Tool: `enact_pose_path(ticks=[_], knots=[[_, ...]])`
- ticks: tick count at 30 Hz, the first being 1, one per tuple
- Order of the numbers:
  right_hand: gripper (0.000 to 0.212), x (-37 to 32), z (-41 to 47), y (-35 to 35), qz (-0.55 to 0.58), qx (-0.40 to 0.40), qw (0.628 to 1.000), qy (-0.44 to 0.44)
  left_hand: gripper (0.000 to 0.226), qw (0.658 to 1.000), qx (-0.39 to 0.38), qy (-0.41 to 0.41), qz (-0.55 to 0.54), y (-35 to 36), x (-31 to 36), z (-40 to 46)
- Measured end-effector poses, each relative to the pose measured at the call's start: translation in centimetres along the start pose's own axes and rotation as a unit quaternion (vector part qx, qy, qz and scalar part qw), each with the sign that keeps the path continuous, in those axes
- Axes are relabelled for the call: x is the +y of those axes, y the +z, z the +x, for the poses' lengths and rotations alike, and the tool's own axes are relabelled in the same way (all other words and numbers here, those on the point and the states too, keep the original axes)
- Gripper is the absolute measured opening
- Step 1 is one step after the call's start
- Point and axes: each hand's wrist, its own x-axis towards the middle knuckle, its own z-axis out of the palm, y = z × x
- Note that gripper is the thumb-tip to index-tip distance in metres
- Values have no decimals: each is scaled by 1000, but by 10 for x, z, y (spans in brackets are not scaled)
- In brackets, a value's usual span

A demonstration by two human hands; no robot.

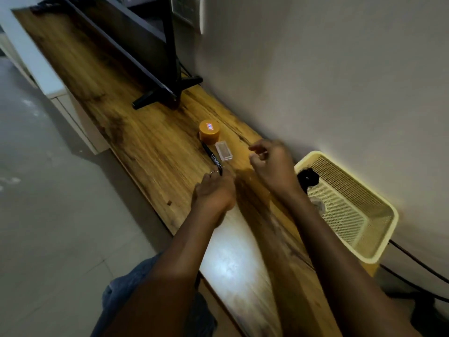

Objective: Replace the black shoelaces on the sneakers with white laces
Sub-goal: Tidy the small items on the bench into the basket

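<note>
Both bare forearms reach forward side by side. The left hand (215, 189) is lower and nearer, knuckles up, fingers curled under, a ring on one finger. The right hand (272, 162) is farther forward, its blurred fingers loosely curled.
</note>
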Motion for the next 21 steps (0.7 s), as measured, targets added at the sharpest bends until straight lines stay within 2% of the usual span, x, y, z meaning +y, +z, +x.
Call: enact_pose_path(ticks=[4, 7, 9, 12, 18, 21], knots=[[41, -4, 28, 58, -69, -120, 990, -16, 57, 999, -19, -33, 16, -2, 2, 0], [55, -3, 38, 80, -132, -164, 977, -14, 47, 997, -15, -57, 40, -5, 4, 0], [60, -6, 40, 85, -161, -164, 973, -20, 46, 996, -13, -72, 49, -7, 2, 0], [54, -5, 38, 87, -176, -145, 973, -36, 49, 996, -13, -76, 48, -10, 0, 1], [40, 8, 11, 77, -81, -85, 993, 3, 49, 997, -8, -65, 40, -7, 1, -1], [38, 12, -4, 69, -73, -53, 995, 36, 45, 998, -5, -55, 38, -5, 2, -2]])
